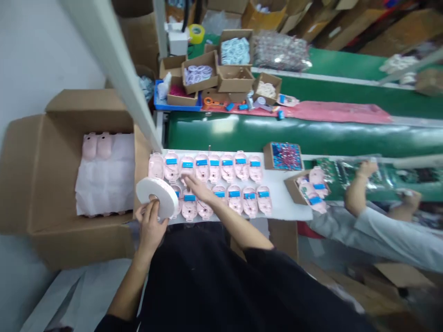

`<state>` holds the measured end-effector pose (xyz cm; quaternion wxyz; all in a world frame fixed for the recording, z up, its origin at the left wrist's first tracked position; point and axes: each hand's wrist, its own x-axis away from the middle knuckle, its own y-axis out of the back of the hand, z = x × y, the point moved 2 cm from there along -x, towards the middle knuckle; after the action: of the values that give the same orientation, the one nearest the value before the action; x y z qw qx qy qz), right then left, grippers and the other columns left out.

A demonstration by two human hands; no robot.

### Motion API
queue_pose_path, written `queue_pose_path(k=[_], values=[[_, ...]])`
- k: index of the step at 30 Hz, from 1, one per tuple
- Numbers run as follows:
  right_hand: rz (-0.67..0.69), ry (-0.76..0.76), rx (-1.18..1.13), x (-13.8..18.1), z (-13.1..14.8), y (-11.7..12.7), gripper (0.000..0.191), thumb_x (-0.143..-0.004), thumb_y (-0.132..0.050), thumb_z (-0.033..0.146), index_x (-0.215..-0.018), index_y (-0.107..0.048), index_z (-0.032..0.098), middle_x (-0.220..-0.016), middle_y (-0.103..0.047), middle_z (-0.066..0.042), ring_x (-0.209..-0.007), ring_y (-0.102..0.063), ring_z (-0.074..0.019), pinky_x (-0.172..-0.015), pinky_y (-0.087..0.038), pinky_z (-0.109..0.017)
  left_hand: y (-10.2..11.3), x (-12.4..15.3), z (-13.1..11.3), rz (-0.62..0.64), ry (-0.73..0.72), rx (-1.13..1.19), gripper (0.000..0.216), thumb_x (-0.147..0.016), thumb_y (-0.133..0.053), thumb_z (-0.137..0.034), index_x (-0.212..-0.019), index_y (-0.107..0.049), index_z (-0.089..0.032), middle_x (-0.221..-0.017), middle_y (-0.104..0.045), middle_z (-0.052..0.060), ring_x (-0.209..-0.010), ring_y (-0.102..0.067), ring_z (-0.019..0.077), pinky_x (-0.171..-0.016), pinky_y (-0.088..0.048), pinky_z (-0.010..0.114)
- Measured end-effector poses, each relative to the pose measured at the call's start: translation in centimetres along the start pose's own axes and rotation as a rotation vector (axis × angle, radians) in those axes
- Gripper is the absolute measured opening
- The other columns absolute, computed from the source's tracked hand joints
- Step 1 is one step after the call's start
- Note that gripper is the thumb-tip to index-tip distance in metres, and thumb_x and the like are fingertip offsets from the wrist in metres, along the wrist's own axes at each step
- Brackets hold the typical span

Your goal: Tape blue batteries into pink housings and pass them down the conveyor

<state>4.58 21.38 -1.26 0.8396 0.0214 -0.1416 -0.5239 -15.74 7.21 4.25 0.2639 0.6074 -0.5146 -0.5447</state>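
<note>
My left hand (151, 225) grips a large roll of white tape (165, 193), its fingers hooked into the core hole. My right hand (199, 188) reaches over the pink plastic shells, fingers stretched out and touching or just above one shell (187, 164) in the far row; I see nothing held in it. Two rows of these open shells lie on a white sheet (289, 211). Most visible shells carry a blue rectangular block (214, 163) with thin wires. No blue block shows in the far-left shell (156, 161). The roll and my right arm hide parts of the near row.
A large open carton (55, 184) on the left holds white sheeting and pink shells. Wired blue parts fill a small box (266, 157); another box (294, 189) holds shells. Behind runs a green belt (249, 131). On the right, a co-worker's arms (356, 193) reach over circuit boards.
</note>
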Motion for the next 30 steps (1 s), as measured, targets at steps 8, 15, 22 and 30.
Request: queue_pose_path(k=[8,15,22,30], values=[[0.023,-0.087,-0.581,17.5,-4.9,4.8,0.052,-0.071,-0.085,0.064,-0.092,-0.077,0.017,-0.079,-0.073,-0.002,-0.071,-0.065,-0.0162,-0.066,-0.049,-0.026,-6.7,-9.0,-11.0,0.091,-0.149,0.303,0.061,-0.089,-0.065,-0.021,-0.148,-0.051,-0.021,-0.137,-0.062,0.017,-0.127,-0.056,0.0347,-0.106,-0.049,0.055],[-0.161,-0.082,0.153,16.8,-12.5,29.5,0.02,-0.093,-0.071,0.034,-0.106,-0.078,0.021,-0.097,-0.077,0.001,-0.088,-0.069,-0.0169,-0.081,-0.053,-0.024,-12.0,-5.6,-22.1,0.243,0.373,0.431,0.069,-0.081,-0.074,-0.041,-0.146,-0.057,-0.024,-0.131,-0.06,0.014,-0.119,-0.061,0.0318,-0.075,-0.065,0.036],[-0.328,-0.415,0.796,8.5,-20.6,51.3,0.038,-0.102,-0.053,0.024,-0.136,-0.067,0.014,-0.146,-0.05,-0.023,-0.134,-0.043,-0.0343,-0.109,-0.042,-0.046,-10.9,-2.2,-27.9,0.191,0.384,0.214,0.069,-0.083,-0.074,-0.05,-0.145,-0.058,-0.024,-0.126,-0.063,0.014,-0.117,-0.061,0.035,-0.081,-0.065,0.045],[-0.407,-0.219,0.93,9.6,-20.6,50.8,0.039,-0.105,-0.041,0.026,-0.118,-0.073,0.008,-0.146,-0.052,-0.024,-0.134,-0.042,-0.035,-0.108,-0.042,-0.049,-9.2,-1.3,-29.7,0.11,0.355,0.115,0.069,-0.087,-0.071,-0.049,-0.148,-0.054,-0.022,-0.126,-0.063,0.016,-0.12,-0.057,0.0356,-0.074,-0.064,0.04]])
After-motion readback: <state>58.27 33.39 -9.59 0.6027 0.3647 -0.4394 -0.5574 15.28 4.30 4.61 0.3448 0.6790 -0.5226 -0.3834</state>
